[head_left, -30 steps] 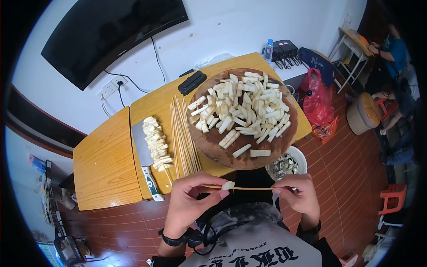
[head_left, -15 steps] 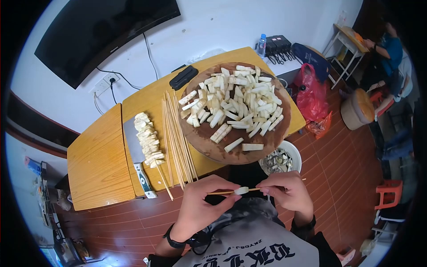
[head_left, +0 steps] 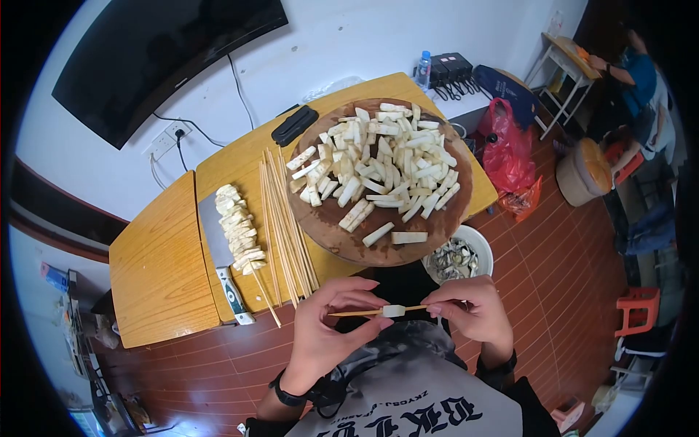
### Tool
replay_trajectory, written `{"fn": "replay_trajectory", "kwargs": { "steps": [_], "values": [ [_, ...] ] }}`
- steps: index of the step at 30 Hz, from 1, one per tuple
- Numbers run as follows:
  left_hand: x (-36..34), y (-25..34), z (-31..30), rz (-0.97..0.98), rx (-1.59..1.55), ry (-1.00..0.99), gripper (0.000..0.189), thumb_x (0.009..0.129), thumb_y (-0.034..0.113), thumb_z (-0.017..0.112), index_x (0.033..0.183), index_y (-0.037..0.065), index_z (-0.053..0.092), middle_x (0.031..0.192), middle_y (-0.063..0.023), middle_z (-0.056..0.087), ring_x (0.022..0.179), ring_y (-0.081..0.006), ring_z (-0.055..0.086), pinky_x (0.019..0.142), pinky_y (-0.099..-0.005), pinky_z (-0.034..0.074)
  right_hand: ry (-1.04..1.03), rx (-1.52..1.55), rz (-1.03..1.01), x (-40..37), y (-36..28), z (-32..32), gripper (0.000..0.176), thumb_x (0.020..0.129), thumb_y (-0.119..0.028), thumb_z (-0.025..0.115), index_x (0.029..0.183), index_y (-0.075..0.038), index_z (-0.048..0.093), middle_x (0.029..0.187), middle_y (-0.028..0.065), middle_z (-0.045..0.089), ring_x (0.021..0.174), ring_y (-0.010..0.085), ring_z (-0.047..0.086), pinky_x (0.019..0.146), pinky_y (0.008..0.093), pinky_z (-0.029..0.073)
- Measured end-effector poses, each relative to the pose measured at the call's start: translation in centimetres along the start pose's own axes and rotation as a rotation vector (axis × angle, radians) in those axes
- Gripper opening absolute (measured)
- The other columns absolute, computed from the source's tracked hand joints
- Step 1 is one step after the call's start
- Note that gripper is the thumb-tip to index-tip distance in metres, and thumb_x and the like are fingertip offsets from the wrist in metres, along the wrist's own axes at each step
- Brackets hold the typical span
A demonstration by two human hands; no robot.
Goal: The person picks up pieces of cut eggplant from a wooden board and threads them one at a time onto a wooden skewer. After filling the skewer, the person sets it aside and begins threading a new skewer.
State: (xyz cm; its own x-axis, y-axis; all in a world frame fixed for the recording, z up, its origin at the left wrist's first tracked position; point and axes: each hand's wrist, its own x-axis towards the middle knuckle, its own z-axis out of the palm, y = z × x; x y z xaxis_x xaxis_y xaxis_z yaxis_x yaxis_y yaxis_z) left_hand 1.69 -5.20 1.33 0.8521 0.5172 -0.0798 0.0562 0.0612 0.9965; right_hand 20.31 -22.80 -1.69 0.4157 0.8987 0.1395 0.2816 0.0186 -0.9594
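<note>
My left hand (head_left: 331,320) has its thumb and fingertips around a pale vegetable piece (head_left: 394,311), which looks like peeled eggplant. A thin wooden skewer (head_left: 416,308) runs through that piece, and my right hand (head_left: 472,312) pinches the skewer just to the right. Beyond my hands, a round wooden cutting board (head_left: 331,231) bears a heap of similar cut strips (head_left: 393,164). Several bare skewers (head_left: 285,226) lie side by side left of the board. Next to them a loaded skewer (head_left: 240,227) of pale pieces rests partly over a cleaver (head_left: 231,295).
The board stands on a yellow wooden table (head_left: 156,266). A white bucket (head_left: 486,256) with peelings is on the floor below its right side. Farther right are a red plastic bag (head_left: 506,156), a lidded bin (head_left: 580,178), a red stool (head_left: 638,309) and a seated person (head_left: 637,84).
The fingers of my left hand have spread a little, baring more of the skewer behind the piece. My right hand keeps its pinch. The view has shifted slightly.
</note>
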Motion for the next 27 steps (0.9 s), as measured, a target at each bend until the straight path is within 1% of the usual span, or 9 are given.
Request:
{"fn": "replay_trajectory", "kwargs": {
  "steps": [5,8,11,14,17,20,23,27],
  "values": [
    [0.0,0.3,0.0,0.000,-0.039,-0.025,0.050,0.078,-0.012,0.079,0.125,-0.001,0.064,0.108,-0.0121,0.074,0.102,-0.0180,0.072,0.093,-0.0309,0.058,-0.011,0.025,0.014,0.0,-0.1,0.0,0.015,0.083,0.009,0.068,0.093,0.003,0.075,0.078,0.0092,0.074,0.067,0.0170,0.071,0.060,0.0263,0.052],
    [0.1,-0.2,-0.1,0.088,-0.048,-0.041,0.048,0.078,-0.013,0.078,0.123,-0.002,0.066,0.109,-0.0119,0.073,0.101,-0.0177,0.072,0.092,-0.0302,0.058,-0.006,0.058,0.019,0.0,0.1,0.1,0.014,0.083,0.010,0.067,0.093,0.003,0.075,0.078,0.0086,0.073,0.065,0.0164,0.070,0.059,0.0263,0.051],
    [0.2,-0.6,-0.1,0.130,-0.041,-0.056,0.047,0.079,-0.014,0.077,0.123,-0.002,0.066,0.109,-0.0115,0.073,0.102,-0.0172,0.072,0.091,-0.0298,0.058,-0.021,0.053,0.009,0.1,0.1,0.2,0.014,0.083,0.010,0.067,0.093,0.003,0.074,0.077,0.0087,0.073,0.063,0.0159,0.068,0.058,0.0263,0.050],
    [0.2,-0.8,0.0,0.128,-0.053,-0.055,0.046,0.079,-0.014,0.076,0.123,-0.002,0.067,0.107,-0.0109,0.073,0.102,-0.0170,0.072,0.092,-0.0300,0.058,-0.021,0.052,0.003,0.1,0.2,0.2,0.015,0.083,0.010,0.066,0.094,0.004,0.074,0.077,0.0092,0.073,0.062,0.0157,0.067,0.057,0.0265,0.049],
    [0.2,-0.3,0.3,0.073,-0.076,-0.040,0.046,0.079,-0.014,0.075,0.123,-0.002,0.067,0.107,-0.0104,0.073,0.101,-0.0169,0.072,0.093,-0.0303,0.058,-0.010,0.068,0.016,0.2,0.0,0.2,0.015,0.083,0.011,0.066,0.093,0.004,0.074,0.077,0.0097,0.073,0.063,0.0158,0.068,0.057,0.0263,0.050],
    [0.2,-0.6,0.1,0.094,-0.040,-0.048,0.045,0.080,-0.015,0.075,0.123,-0.003,0.066,0.108,-0.0113,0.072,0.102,-0.0175,0.072,0.094,-0.0308,0.058,0.001,0.070,0.015,0.2,0.0,0.1,0.016,0.082,0.012,0.066,0.094,0.004,0.074,0.078,0.0099,0.073,0.065,0.0161,0.070,0.058,0.0260,0.051],
    [0.0,-0.9,0.0,0.164,-0.036,-0.004,0.044,0.079,-0.016,0.074,0.121,-0.004,0.067,0.110,-0.0126,0.072,0.102,-0.0182,0.072,0.094,-0.0315,0.059,-0.007,0.071,0.032,0.1,0.3,0.2,0.017,0.081,0.012,0.066,0.094,0.004,0.074,0.078,0.0101,0.073,0.067,0.0166,0.071,0.060,0.0255,0.052],
    [-0.3,-0.5,-0.7,0.201,-0.103,0.069,0.041,0.079,-0.019,0.072,0.117,-0.005,0.067,0.109,-0.0146,0.071,0.102,-0.0208,0.072,0.093,-0.0322,0.059,0.013,0.064,0.012,0.0,0.5,0.0,0.014,0.084,0.011,0.067,0.094,0.004,0.074,0.077,0.0099,0.073,0.067,0.0159,0.071,0.060,0.0252,0.052]
  ]
}}
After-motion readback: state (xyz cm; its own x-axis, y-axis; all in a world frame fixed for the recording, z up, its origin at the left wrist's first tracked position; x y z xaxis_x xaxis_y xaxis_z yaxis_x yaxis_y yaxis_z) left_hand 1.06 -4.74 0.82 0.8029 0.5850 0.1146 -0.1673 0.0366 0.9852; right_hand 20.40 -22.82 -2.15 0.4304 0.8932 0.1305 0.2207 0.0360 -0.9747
